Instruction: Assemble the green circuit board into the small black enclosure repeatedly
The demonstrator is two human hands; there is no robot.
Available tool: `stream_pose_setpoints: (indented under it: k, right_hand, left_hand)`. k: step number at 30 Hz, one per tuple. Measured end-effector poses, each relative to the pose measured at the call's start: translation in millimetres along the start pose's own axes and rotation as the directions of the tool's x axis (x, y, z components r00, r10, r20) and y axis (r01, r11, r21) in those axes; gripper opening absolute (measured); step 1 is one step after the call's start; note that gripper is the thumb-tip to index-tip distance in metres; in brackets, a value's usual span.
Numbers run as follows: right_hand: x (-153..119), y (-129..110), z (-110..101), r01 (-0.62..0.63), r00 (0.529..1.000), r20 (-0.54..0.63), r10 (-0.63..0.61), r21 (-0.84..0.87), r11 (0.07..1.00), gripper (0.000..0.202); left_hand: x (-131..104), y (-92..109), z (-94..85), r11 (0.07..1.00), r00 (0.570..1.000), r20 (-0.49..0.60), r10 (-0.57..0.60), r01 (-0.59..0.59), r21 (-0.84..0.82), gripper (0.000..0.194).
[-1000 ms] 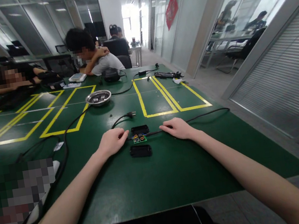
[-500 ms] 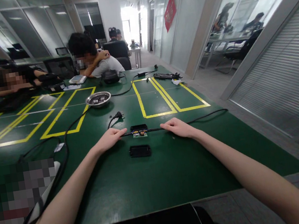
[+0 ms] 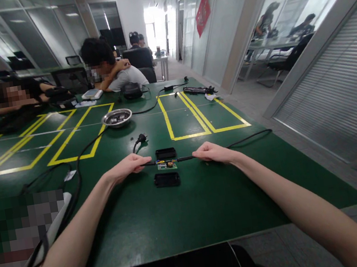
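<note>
in the head view, the smooth green table (image 3: 166, 225) stretches broadly from the near shell (image 3: 167, 179) to its straight front edge; its slanting right edge lies well apart from the right hand (image 3: 211, 153). that hand pinches the right cord (image 3: 186, 158), while the left hand (image 3: 131, 164) pinches the left cord (image 3: 149, 164). the circuit board (image 3: 167, 165) (thin, green, rectangular) sits between both hands, between the near shell and the far shell (image 3: 166, 153), hollow black oblongs. beyond is a round, shiny metal bowl (image 3: 119, 125).

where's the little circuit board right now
In the head view, the circuit board is slightly left of centre, between the left hand and right hand, and between the far black shell and near black shell.
</note>
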State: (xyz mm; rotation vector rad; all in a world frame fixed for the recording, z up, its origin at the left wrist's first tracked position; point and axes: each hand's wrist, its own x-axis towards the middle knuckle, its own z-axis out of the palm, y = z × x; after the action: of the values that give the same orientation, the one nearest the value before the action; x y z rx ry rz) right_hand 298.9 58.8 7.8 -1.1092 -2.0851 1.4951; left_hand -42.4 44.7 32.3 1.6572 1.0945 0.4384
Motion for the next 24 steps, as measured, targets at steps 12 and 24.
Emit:
stream_pose_setpoints:
  k: [12, 24]
  right_hand:
    - [0.3, -1.4, 5.9, 0.052, 0.999, 0.013, -0.052, -0.059, 0.997, 0.067]
    - [0.8, 0.7, 11.9, 0.118, 0.992, -0.03, -0.122, -0.118, 0.986, 0.067]
  left_hand:
    - [-1.4, -1.5, 0.2, 0.993, 0.991, 0.107, -0.083, 0.073, 0.092, 0.072]
    - [-6.5, 1.8, -6.4, 0.974, 0.986, 0.158, -0.045, 0.009, 0.226, 0.066]
